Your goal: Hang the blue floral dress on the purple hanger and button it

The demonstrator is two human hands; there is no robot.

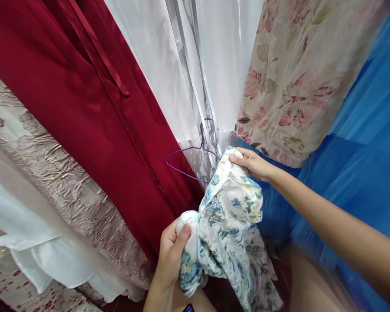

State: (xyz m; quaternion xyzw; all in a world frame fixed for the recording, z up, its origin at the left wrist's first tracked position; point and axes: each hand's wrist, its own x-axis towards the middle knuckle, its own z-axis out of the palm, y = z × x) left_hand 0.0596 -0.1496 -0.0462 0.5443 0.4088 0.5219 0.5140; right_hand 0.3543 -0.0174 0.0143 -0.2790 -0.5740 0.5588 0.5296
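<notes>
Two hands held one garment, a white piece printed with blue, green and yellow flowers [227,234], which hung between them at the lower middle of the view. The left hand [170,247] gripped a puffed, sleeve-like part, its thumb pressed on the front. The right hand [253,164] pinched the upper edge near the opposite shoulder, thumb in front and fingers mostly hidden behind. A thin purple hanger [203,139] was hooked just above; one end of it disappeared behind the garment's top edge, and whether it sat inside the cloth or merely behind it could not be told.

The garment looked light, soft and limp: below the grips it fell in loose folds, and the puffed parts seemed likely to crumple under a hard squeeze. It did not appear slippery, though thin cloth of this sort could probably snag or stretch if tugged against the wire. The best holds seemed to be the firmer bordered edge and the shoulder seams, taken with a light pinch, rather than the loose skirt below.

Deep red cloth [117,130] hung to the left, white cloth [149,39] behind, and pink-flowered cloth [289,95] and blue cloth [364,151] to the right.
</notes>
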